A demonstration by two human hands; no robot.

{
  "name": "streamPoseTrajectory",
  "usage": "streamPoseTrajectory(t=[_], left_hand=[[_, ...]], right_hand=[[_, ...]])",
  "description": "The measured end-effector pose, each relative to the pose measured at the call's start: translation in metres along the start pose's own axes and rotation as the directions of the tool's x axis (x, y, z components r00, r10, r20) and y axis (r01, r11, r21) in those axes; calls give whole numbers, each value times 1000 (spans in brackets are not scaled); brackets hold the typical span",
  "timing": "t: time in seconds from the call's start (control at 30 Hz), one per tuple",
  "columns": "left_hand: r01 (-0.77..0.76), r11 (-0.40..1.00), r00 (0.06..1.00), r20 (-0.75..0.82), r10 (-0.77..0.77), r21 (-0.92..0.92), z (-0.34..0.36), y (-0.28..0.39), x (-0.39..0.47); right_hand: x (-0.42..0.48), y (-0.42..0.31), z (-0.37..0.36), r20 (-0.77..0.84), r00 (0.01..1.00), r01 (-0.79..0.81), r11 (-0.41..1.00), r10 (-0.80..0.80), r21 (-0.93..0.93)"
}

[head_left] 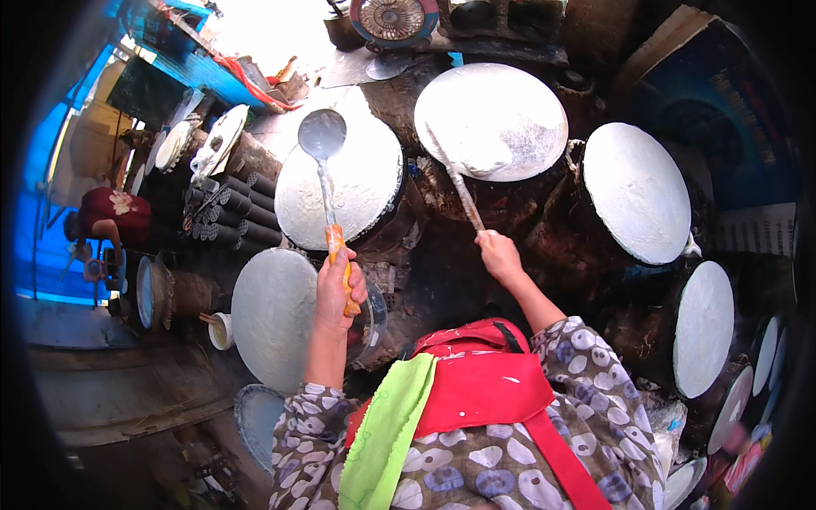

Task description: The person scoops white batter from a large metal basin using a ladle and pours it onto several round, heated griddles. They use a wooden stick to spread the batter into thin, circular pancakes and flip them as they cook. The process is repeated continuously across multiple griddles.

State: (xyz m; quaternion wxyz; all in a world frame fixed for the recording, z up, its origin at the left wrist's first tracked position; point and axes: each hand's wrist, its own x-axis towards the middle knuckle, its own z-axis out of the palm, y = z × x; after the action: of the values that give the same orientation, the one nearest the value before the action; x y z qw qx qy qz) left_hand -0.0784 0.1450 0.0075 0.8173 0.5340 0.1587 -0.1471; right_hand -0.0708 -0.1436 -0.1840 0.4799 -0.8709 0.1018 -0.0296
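My left hand (pixel 336 290) grips the orange handle of a metal ladle (pixel 322 134). The ladle's bowl hangs above a round griddle (pixel 338 197) covered in a white layer. My right hand (pixel 500 258) is closed around a thin batter-smeared stick (pixel 466 197), whose far end reaches over another round griddle (pixel 532 143). White batter covers most of that surface, while a greyish patch at its lower right looks thinly coated. The stick's tip blends into the white, so contact is hard to tell.
Round white-coated griddles stand close on both sides: one at lower left (pixel 274 319), others at right (pixel 637 191) and lower right (pixel 703 328). Stacked coal briquettes (pixel 236 210), a small white cup (pixel 221 333) and a bending person (pixel 118 217) are left. A fan (pixel 392 19) stands ahead.
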Motion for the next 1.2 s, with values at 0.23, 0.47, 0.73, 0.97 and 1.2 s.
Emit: streamPoseTrajectory(t=[0.23,0.47,0.73,0.97,1.2], left_hand=[[21,999,997,69,-18,-36,-3,-7,-14],[91,996,989,117,-88,-25,9,-14,-10],[133,991,985,107,-132,4,22,-27,-7],[165,985,974,150,-171,46,36,-36,-2],[198,978,972,114,-205,69,46,-36,0]], right_hand=[[-39,-13,-50,94,914,-402,842,396,360],[-32,23,-70,-49,985,-169,984,167,-48],[-52,-5,-71,117,990,-40,952,79,-304],[-26,48,-118,-80,948,-311,950,310,-5],[-18,57,-136,-86,979,-199,961,186,-190]])
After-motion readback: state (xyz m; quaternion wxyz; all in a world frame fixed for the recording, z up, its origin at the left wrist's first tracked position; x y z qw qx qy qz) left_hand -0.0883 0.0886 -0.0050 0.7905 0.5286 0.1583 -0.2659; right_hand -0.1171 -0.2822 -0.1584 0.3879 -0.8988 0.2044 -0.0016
